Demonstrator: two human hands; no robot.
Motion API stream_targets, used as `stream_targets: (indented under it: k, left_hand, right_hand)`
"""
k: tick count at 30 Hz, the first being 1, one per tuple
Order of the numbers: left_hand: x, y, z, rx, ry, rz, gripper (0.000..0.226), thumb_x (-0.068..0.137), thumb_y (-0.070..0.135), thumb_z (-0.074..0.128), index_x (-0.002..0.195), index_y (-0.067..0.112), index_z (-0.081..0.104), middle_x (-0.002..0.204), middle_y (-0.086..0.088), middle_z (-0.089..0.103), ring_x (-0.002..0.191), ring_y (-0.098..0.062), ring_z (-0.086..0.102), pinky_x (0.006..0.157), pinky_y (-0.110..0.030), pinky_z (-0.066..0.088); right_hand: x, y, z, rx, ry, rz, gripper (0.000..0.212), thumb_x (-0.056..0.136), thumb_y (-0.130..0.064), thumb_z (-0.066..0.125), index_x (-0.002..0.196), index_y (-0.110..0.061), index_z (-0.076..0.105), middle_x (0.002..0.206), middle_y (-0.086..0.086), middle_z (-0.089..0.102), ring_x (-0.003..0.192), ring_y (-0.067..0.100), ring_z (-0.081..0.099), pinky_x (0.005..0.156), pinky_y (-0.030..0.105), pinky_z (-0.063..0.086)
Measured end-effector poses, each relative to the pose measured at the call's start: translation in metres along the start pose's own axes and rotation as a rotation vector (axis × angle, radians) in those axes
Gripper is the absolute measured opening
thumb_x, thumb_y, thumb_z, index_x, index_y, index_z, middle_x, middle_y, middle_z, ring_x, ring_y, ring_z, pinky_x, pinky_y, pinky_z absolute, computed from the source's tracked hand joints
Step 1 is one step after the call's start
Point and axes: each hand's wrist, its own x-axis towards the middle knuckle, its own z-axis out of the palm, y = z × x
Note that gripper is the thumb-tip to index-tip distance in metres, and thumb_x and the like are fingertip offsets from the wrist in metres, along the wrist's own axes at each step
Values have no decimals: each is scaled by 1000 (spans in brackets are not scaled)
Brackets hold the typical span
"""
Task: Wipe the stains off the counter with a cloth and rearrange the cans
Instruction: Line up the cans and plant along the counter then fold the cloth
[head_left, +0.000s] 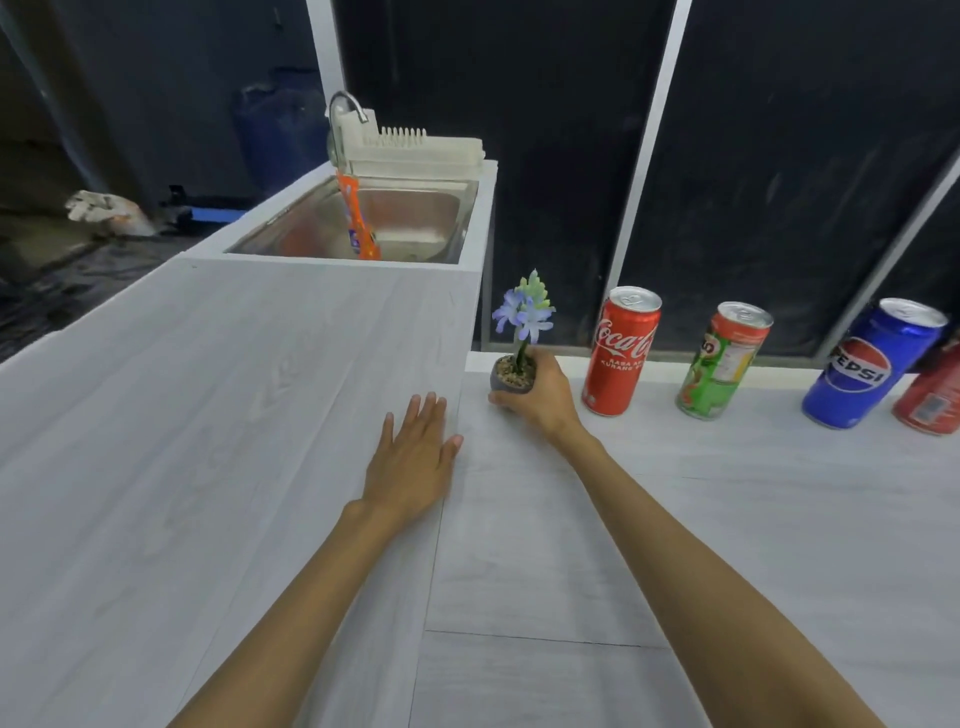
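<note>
Along the back of the pale wood-grain counter (675, 519) stand a red Coca-Cola can (618, 353), a green can (722, 364), a blue Pepsi can (867, 364) and another red can (930, 400), cut off at the right edge. My right hand (540, 395) is wrapped around a small grey flower pot (511, 376) holding purple flowers, just left of the Coca-Cola can. My left hand (415, 457) lies flat, fingers spread, on the counter at the seam between two panels. No cloth is in view.
A steel sink (405, 218) sits at the far end of the left counter section, with an orange bottle (358, 223) leaning in it, a tap and a white dish rack (415, 150) behind. Dark window panes rise behind the cans.
</note>
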Motion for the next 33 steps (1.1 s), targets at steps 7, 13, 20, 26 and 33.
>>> stream_targets:
  k: [7,13,20,26,33]
  left_hand:
    - [-6,-2,-2,-9,-15,-5,57,100,39,14,149,15,-3,159,0,-7,146,-14,-11,117,-34,-11]
    - [-41,-5,-12,26,-8,0,57,100,40,14,149,17,-4,159,2,-8,146,-12,-13,116,-33,-14]
    - [-127,-11,-25,-43,31,-35,57,100,40,16,149,17,-1,159,3,-6,146,-10,-12,117,-31,-13]
    - [-212,-22,-27,-118,65,-55,56,100,42,18,149,20,8,159,6,0,145,-7,-10,117,-31,-13]
    - [-297,-35,-18,-184,154,-55,36,97,33,37,128,23,52,147,4,38,136,-12,32,113,-29,21]
  right_hand:
    - [-1,1,6,38,-31,4,76,69,-18,80,133,-10,38,131,10,49,121,25,48,92,24,37]
    - [-24,-7,-5,120,-33,132,107,66,-19,83,147,-10,13,150,13,29,137,27,33,109,33,31]
    - [-120,-25,-1,79,36,122,64,85,-13,64,140,-7,33,148,11,34,134,25,36,108,29,29]
    - [-219,-66,18,-29,-161,-145,35,87,-12,59,122,-12,55,132,5,52,123,18,47,98,18,32]
    - [-333,-93,37,-171,-478,-195,22,86,-26,60,103,-14,65,102,2,67,82,9,57,69,12,45]
